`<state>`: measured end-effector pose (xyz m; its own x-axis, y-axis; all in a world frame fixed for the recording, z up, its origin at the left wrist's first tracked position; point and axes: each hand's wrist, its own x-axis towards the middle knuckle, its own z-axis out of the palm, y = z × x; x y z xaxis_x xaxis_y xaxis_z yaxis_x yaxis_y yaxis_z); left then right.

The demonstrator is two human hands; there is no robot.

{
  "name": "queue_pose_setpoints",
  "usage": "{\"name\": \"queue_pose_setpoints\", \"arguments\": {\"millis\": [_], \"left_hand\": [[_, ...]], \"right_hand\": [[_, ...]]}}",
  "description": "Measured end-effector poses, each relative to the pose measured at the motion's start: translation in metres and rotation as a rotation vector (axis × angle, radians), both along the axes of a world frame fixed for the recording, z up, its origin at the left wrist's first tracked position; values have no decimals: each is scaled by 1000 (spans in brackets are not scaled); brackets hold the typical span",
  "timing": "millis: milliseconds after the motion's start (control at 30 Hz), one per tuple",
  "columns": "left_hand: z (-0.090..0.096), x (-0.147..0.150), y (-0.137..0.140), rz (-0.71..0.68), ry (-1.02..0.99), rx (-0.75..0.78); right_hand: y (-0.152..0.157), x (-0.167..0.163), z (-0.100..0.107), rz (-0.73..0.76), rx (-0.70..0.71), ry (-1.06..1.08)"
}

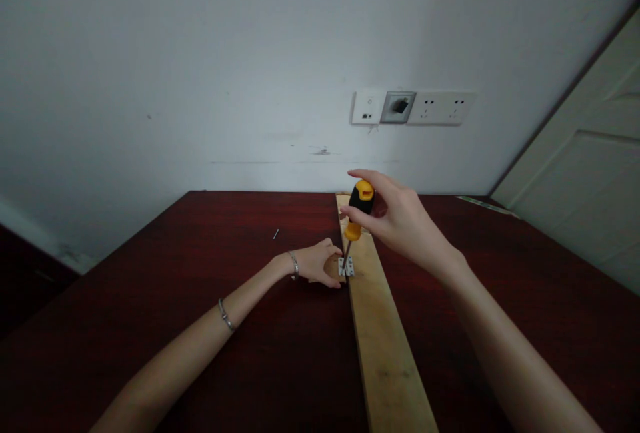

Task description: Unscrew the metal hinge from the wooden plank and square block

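A yellow-and-black screwdriver [361, 198] stands nearly upright, its handle between the thumb and fingers of my right hand [395, 213]. Its shaft runs down to a silver metal hinge [349, 266], where the tip meets the left part of the plate. The hinge spans the seam between a long wooden board [387, 326] and a small wooden block [333, 269]. My left hand [315, 265] grips that block, thumb on the near side and fingers on the far side. Whether a screw sits under the tip is too small to tell.
A loose screw [276, 234] lies on the dark red table [225, 233], left of the board. Behind the table rises a white wall with a row of sockets [435, 108]. A white door [595, 153] stands at the right, near a thin patterned strip [487, 205] on the table.
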<state>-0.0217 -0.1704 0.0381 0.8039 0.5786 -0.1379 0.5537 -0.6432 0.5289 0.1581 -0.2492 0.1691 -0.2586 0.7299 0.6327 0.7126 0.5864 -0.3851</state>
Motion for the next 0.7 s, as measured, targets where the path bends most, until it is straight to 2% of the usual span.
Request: {"name": "queue_pose_setpoints", "arguments": {"millis": [167, 333, 467, 700], "left_hand": [[-1, 0, 1, -2, -19, -9], [1, 0, 1, -7, -6, -6], [-1, 0, 1, 0, -20, -11], [-2, 0, 2, -25, -57, -4]], "right_hand": [[-1, 0, -1, 52, -121, 121], [-1, -1, -2, -29, -132, 73], [-2, -5, -2, -96, -89, 3], [-2, -6, -1, -90, 42, -35]]}}
